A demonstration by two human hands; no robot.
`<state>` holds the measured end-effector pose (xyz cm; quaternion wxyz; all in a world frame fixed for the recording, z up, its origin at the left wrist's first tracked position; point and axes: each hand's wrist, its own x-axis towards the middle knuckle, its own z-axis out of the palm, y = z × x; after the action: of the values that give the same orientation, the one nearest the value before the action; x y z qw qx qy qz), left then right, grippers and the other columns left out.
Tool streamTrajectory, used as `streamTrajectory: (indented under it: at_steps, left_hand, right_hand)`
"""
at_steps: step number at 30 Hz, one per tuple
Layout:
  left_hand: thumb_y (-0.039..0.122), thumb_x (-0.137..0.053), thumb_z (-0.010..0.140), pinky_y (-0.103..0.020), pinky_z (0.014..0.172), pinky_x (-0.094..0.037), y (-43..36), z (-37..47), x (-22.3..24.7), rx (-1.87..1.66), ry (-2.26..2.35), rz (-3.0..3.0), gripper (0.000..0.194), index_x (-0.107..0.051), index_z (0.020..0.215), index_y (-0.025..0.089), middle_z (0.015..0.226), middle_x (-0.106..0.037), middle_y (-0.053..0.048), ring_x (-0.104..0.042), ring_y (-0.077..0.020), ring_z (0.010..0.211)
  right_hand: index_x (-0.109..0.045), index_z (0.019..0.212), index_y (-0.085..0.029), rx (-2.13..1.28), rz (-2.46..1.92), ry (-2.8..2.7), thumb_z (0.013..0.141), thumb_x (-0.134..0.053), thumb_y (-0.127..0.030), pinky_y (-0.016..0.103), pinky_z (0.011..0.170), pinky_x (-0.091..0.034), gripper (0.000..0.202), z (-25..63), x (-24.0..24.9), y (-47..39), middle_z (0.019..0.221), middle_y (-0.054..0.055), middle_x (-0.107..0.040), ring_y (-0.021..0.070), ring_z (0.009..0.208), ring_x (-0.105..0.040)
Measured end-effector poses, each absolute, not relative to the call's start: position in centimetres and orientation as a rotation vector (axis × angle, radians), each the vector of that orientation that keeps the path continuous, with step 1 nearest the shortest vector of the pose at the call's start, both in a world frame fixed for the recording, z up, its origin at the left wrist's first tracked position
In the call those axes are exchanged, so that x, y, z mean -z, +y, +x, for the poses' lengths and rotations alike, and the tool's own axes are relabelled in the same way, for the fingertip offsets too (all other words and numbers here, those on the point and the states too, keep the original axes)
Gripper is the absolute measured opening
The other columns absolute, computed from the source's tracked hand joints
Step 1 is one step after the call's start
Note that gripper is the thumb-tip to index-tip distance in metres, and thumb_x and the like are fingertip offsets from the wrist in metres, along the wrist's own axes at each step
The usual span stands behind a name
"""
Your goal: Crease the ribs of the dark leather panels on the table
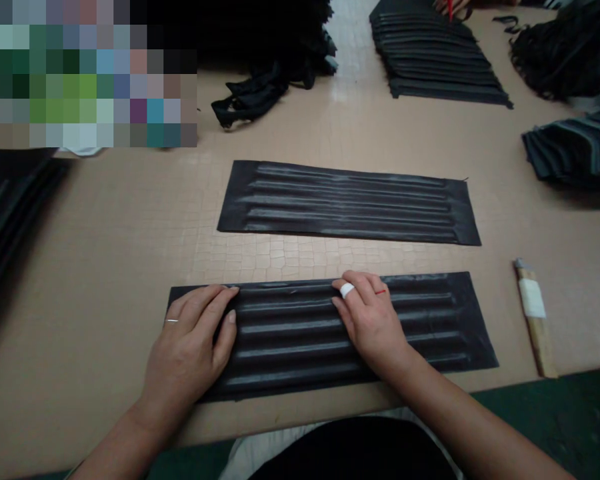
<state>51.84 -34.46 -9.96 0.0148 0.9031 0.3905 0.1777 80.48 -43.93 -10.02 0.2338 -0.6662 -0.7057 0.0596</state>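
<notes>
Both hands lie flat, fingers spread, on the black ribbed rectangular panel (330,333) by the table's (105,267) near edge: left hand (190,347) at its left end, right hand (367,320) mid-panel, gripping nothing.

Tan table (105,267) with ribbed black panels (350,203)

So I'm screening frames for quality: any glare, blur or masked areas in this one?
Head view: sheen along the ribs of the near panel under the left hand and right hand; a bright glare patch on the table far off; a pixelated block masks the top-left; corners darken and bend.
</notes>
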Motion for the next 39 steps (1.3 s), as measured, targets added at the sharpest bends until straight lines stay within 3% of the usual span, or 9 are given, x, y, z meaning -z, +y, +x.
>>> streamTrajectory:
  at_steps: [10,20,31,36,39]
  left_hand:
    - [0.019,-0.059,0.094,-0.055,0.105,-0.051,-35.3,53.1,9.1,-0.514,1.251,2.796,0.042,-0.057,0.136,0.015,0.127,-0.062,-0.017,-0.060,-0.0353,0.118]
    - [0.016,-0.053,0.096,-0.045,0.105,-0.052,-40.8,71.3,8.5,-0.468,0.850,2.732,0.040,-0.058,0.136,0.010,0.133,-0.064,-0.015,-0.058,-0.0284,0.124]
    - [0.021,-0.055,0.097,-0.049,0.094,-0.053,-41.0,74.0,8.0,-0.418,0.918,2.830,0.033,-0.064,0.127,0.012,0.125,-0.069,-0.014,-0.062,-0.0308,0.113]
    - [0.018,-0.053,0.097,-0.043,0.099,-0.051,-42.2,77.5,8.3,-0.402,0.773,2.860,0.036,-0.062,0.130,0.009,0.128,-0.067,-0.014,-0.059,-0.0266,0.115]
    - [0.020,-0.051,0.099,-0.042,0.100,-0.050,-42.2,77.6,8.4,-0.382,0.757,2.867,0.035,-0.061,0.131,0.009,0.131,-0.066,-0.012,-0.059,-0.0251,0.117]
  right_hand:
    - [-0.060,0.134,-0.017,0.027,-1.904,-1.864,0.101,-0.055,-0.021,0.048,0.099,-0.049,0.033,90.6,10.2,-49.5,0.124,0.014,-0.062,0.0277,0.114,-0.056]
    - [-0.063,0.130,-0.019,-0.023,-1.893,-1.865,0.101,-0.049,-0.015,0.045,0.102,-0.047,0.033,88.8,10.9,-48.6,0.126,0.011,-0.065,0.0255,0.118,-0.055]
    - [-0.063,0.123,-0.018,-0.011,-1.980,-1.740,0.102,-0.053,-0.023,0.047,0.102,-0.049,0.023,93.4,10.5,-50.4,0.122,0.013,-0.063,0.0270,0.117,-0.054]
    - [-0.063,0.123,-0.015,0.025,-1.961,-1.768,0.101,-0.048,-0.014,0.045,0.101,-0.050,0.027,93.1,10.9,-50.5,0.122,0.014,-0.064,0.0269,0.116,-0.054]
    - [-0.063,0.122,-0.014,0.074,-1.955,-1.768,0.101,-0.054,-0.020,0.045,0.101,-0.050,0.024,93.1,10.9,-50.7,0.121,0.014,-0.064,0.0280,0.115,-0.056]
